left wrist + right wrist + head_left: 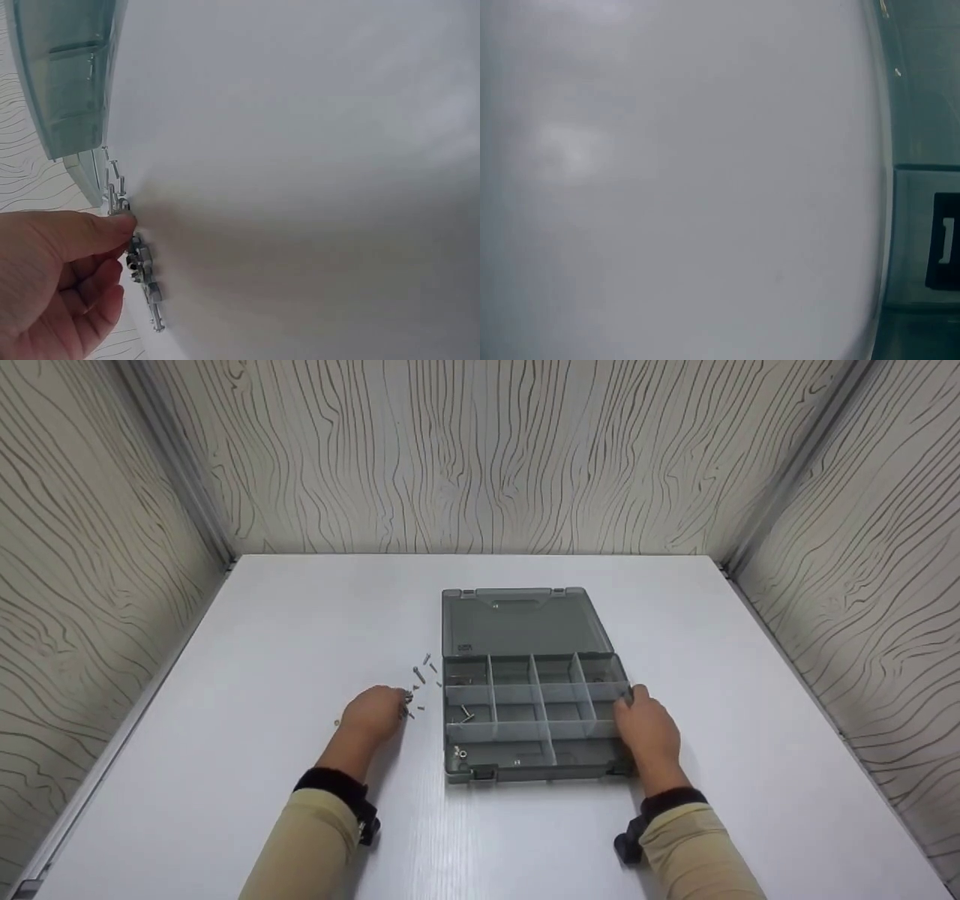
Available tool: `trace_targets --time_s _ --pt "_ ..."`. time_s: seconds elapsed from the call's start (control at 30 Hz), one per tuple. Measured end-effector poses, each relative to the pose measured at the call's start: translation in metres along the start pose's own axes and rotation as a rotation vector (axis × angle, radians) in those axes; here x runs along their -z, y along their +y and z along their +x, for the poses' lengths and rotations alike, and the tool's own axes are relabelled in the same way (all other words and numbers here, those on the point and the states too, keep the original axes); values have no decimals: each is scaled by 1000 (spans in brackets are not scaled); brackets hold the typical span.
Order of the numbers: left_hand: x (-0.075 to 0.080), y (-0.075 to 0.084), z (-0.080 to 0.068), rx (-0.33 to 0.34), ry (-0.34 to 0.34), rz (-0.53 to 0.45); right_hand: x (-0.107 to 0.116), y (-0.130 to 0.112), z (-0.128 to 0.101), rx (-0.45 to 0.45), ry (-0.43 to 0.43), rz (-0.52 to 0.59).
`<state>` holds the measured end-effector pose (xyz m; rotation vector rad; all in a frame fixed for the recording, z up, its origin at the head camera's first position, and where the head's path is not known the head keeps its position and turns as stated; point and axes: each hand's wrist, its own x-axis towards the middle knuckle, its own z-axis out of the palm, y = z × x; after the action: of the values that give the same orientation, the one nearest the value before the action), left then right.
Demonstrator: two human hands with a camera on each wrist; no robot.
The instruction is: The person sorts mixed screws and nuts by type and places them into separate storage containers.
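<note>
Currently the left hand (373,712) rests on the white tabletop (247,675), its fingers curled and its fingertips (120,225) touching the near end of a scatter of small silver screws and nuts (418,682). Whether a piece is pinched yet cannot be told. The scatter lies just left of the grey translucent plastic organiser box (534,712), which sits mid-table with its lid folded back flat. The right hand (646,727) grips the box's right wall with curled fingers. A few screws lie in the left compartments (465,712).

Risks, as a judgement:
- Parts are tiny and bunched; a pinch could lift two or flick neighbours away across the smooth top.
- A dropped piece could land in a wrong compartment.
- Right wrist view is blurred, so the grip cannot be checked there.
</note>
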<state>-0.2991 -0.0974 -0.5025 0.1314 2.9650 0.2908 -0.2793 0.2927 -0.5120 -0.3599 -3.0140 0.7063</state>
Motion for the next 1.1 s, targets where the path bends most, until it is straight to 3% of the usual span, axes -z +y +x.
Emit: trace_targets --time_s 0.17,0.4,0.7,0.83,0.97,1.1 --pt "1 -4 0 -81 10 -6 -1 0 0 -7 0 2" --pt "7 -2 -1 -104 25 -13 -1 0 0 -14 1 3" --pt "24 15 -6 -219 118 -87 -1 1 1 -29 -7 5" --pt "30 33 -13 -312 143 -116 -2 1 1 -14 -1 8" --pt "35 53 -25 -431 122 -152 -2 1 1 -3 5 9" --pt "33 66 -34 -557 106 -107 -2 0 0 -7 13 4"
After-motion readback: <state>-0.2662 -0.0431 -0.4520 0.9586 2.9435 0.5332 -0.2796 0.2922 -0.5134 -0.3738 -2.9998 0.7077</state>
